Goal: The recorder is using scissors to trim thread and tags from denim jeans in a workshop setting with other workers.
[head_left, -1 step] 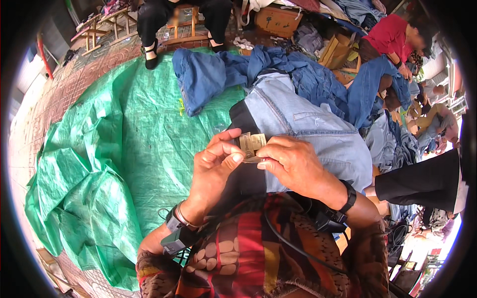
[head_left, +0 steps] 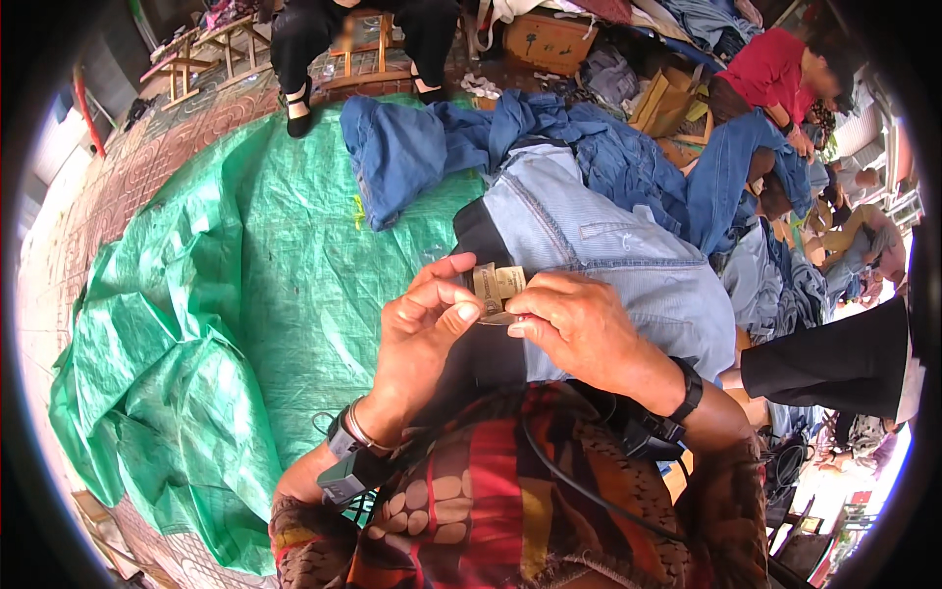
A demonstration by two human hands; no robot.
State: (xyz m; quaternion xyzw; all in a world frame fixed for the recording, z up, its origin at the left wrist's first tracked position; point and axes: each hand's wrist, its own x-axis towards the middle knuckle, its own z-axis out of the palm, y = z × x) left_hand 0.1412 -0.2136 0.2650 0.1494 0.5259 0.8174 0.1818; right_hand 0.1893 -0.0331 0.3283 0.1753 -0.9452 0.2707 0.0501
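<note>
Both hands meet over my lap around a small tan printed paper packet (head_left: 488,287), with a paler folded piece (head_left: 511,280) at its right side. My left hand (head_left: 429,316) pinches the packet's left edge between thumb and fingers. From the right, my right hand (head_left: 572,319) closes thumb and forefinger on its lower right corner; anything smaller in that pinch is hidden. Under the hands lies black cloth (head_left: 488,351), and beside it a light blue denim garment (head_left: 628,265) spreads to the right.
A crumpled green tarp (head_left: 304,294) covers the ground at left. Darker jeans (head_left: 392,167) are heaped ahead. A seated person's black-trousered legs (head_left: 304,59) are at the far edge; a person in red (head_left: 770,74) handles denim at far right. A dark trouser leg (head_left: 829,358) reaches in from the right.
</note>
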